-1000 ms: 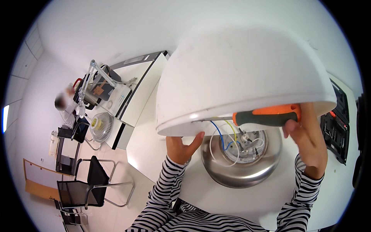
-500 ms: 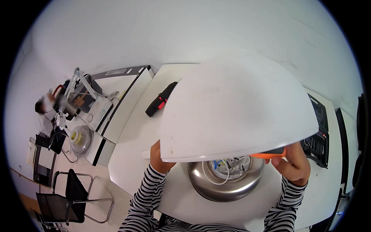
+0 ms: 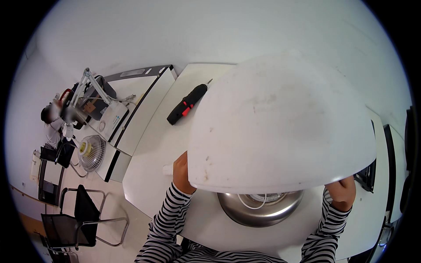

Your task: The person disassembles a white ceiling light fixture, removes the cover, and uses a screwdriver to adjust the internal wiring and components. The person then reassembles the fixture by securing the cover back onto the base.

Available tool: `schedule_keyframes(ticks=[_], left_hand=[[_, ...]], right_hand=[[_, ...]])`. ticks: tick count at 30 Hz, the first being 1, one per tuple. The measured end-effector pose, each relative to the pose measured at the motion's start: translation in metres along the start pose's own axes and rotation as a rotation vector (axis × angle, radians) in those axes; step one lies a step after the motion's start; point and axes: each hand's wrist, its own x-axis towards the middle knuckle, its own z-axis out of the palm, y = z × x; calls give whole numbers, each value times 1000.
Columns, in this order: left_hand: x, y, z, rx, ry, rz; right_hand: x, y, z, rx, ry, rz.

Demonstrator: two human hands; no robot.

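Note:
A big white dome lampshade (image 3: pixel 280 131) fills the middle of the view, raised over the table and tilted so its lower rim faces me. My left hand (image 3: pixel 182 174) grips the rim at its left, its fingertips hidden behind the shade. Under the right end of the rim is my right hand (image 3: pixel 343 192), bent inward; the shade covers most of its fingers and whatever they hold. Below the rim rests a round brushed-metal lamp base (image 3: pixel 258 215), with a white wire (image 3: pixel 252 205) looping out of its centre. The shade hides the base's far half.
A black and red cordless screwdriver (image 3: pixel 187 105) lies on the white table (image 3: pixel 151 140), left of the shade. Part of a black tool case (image 3: pixel 367 177) shows at the right. Further left are a side desk with a lamp, a caged fan (image 3: pixel 92 153), a chair (image 3: pixel 85 219) and a person.
The lampshade has shifted right and slightly toward me, covering more of the base and tool case. An orange and dark object at my right hand has gone out of sight beneath it.

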Motion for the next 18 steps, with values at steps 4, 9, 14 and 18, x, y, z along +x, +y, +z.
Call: schedule_keyframes(ticks=[4,9,14,18], left_hand=[[-2,-4,5,-14,-18,-21],[2,-2,4,-24,6,40],[-7,-9,5,40,1,9],[-8,-13,7,141,-111,10]], right_hand=[[-14,24,13,-327,255,63],[-24,25,13,-517,288,86],[1,-7,9,-91,205,139],[15,-25,2,177,63,437]])
